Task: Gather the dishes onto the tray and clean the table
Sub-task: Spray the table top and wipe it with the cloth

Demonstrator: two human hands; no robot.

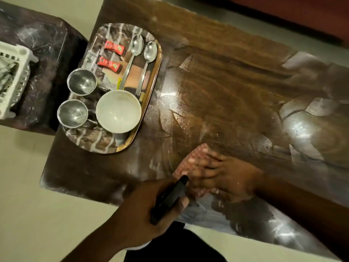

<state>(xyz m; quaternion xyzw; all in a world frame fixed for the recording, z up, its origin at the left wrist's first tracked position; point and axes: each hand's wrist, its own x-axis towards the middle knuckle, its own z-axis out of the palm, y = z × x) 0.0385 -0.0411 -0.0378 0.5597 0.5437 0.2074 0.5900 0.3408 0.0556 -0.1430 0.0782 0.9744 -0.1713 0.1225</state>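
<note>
right hand [222,176] lies flat on a red-and-white patterned cloth [192,159], fingers spread & pressed down on it, near the front edge of the dark wood table [236,82]. hand is blurred, so finer finger detail can't be told. cloth pokes out beyond the fingertips on the far-left side.

left hand [151,210] hangs over the table's front edge, just left of the right hand, fingers curled tight round a black object [170,199] – slim & dark, prob a spray bottle or similar, can't tell which. its top end points toward the cloth.

steel tray [151,87] w/ a gold rim sits on the table's left end, well apart from both hands. on it: white bowl [118,111] at the near right, two steel cups [82,82] [72,113] on the left side, two spoons [132,59] [146,65] side by side at the far right w/ bowls pointing away, two red sachets [114,47] [109,64] at the far left. spoon handles reach just to the white bowl's rim.

left of the table, a dark stool or seat holds a white plastic rack [13,80], partly cut off by the frame edge.
</note>
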